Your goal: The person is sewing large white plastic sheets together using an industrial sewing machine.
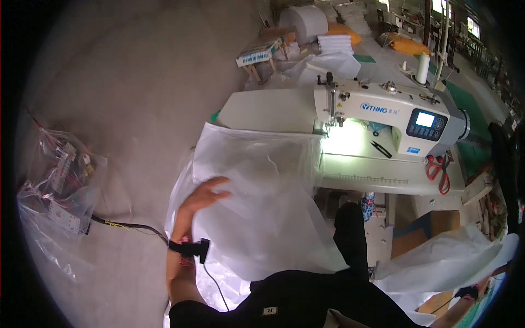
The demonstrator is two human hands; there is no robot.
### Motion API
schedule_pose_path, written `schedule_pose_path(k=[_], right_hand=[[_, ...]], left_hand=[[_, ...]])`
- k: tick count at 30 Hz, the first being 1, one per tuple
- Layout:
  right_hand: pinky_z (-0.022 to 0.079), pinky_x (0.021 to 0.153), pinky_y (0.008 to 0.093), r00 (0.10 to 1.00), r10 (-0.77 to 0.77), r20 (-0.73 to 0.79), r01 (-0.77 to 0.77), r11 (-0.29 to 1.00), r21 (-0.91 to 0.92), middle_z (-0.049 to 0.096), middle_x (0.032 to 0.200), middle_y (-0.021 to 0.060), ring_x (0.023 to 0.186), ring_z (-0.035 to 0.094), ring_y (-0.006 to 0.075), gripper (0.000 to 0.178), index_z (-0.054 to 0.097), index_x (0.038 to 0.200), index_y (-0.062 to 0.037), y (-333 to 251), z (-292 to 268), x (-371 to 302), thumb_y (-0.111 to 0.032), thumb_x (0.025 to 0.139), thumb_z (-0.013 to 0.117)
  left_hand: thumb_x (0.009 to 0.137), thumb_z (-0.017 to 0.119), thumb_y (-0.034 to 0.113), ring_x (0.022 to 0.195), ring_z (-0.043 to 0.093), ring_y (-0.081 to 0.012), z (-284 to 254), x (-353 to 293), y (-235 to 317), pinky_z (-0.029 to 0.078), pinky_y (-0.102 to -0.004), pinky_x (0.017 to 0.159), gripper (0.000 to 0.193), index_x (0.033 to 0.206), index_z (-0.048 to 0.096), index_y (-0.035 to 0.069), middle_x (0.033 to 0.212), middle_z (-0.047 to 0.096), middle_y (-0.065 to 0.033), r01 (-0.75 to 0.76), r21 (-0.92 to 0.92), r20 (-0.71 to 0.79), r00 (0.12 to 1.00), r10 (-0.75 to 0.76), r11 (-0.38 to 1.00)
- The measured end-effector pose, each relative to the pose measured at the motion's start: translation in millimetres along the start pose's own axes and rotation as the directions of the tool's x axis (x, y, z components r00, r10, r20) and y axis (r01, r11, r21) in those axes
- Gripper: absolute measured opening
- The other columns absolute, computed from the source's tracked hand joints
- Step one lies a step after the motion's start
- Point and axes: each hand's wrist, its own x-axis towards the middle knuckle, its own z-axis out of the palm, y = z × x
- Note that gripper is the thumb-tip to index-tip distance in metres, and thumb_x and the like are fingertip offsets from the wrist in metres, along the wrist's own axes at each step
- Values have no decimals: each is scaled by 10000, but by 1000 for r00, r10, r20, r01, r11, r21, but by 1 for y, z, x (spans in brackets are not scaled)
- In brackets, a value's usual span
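A large white plastic sheet [257, 186] drapes over the front left of the sewing table and across my lap, its upper edge reaching the lit needle area of the sewing machine [377, 112]. My left hand [203, 197] is over the sheet's left part, fingers apart and gripping nothing; whether it touches the sheet I cannot tell. Far to the lower right, my right hand [483, 285] grips a second white sheet [437, 262], which stretches from it back toward my leg. The fingers there are partly hidden by the rim of the picture.
Black thread snips [381, 149] lie on the machine bed, with red-handled scissors [441, 174] at its right end. A cardboard box [426, 232] stands below the table. Bagged electrical parts [63, 183] hang or lie at far left, with a black cable [134, 224]. White rolls and stacks are behind.
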Motion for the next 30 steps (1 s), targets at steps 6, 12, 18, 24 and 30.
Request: schedule_pose_path(k=[6,12,18,24,30], right_hand=[[207,1101,380,805,-556,-206,587,795,150,374,1400,179,1323,317,297,483,364,1359,-11,-139,-71,-116,-149,913,490],[89,1073,618,378,-862,338,784,493,378,397,1367,166,1331,268,355,688,509,1260,-167,-237,-44,-292,-406,653,727],[21,1088,596,439,-766,469,877,478,-40,417,1352,174,1343,240,357,582,548,1223,-145,-152,65,-292,-407,716,662],[91,1064,632,351,-436,829,834,548,-65,621,1059,135,1180,451,339,464,651,1019,-152,-92,125,-269,-457,672,683],[489,712,438,227,-842,490,682,496,537,648,871,163,822,626,350,382,601,1103,-81,-305,52,-286,-301,793,638]], left_hand=[[690,718,501,1237,405,-344,135,1,100,314,-389,1042,931,1356,316,-11,1362,398,-204,-22,171,444,894,-57,985],[731,673,380,1117,510,-339,231,-15,65,435,-442,908,722,1294,397,22,1251,494,-179,258,312,6,962,-273,915],[838,505,132,816,613,-248,119,-3,8,478,-398,703,135,830,617,57,830,621,-105,-274,561,109,960,259,781],[831,551,154,635,607,-281,-86,-8,10,483,-385,586,148,876,616,29,757,631,-124,-206,-639,-669,625,-403,742],[873,511,235,719,608,-355,-66,44,6,484,-443,641,247,832,636,26,771,632,-178,282,265,-637,769,-52,922]])
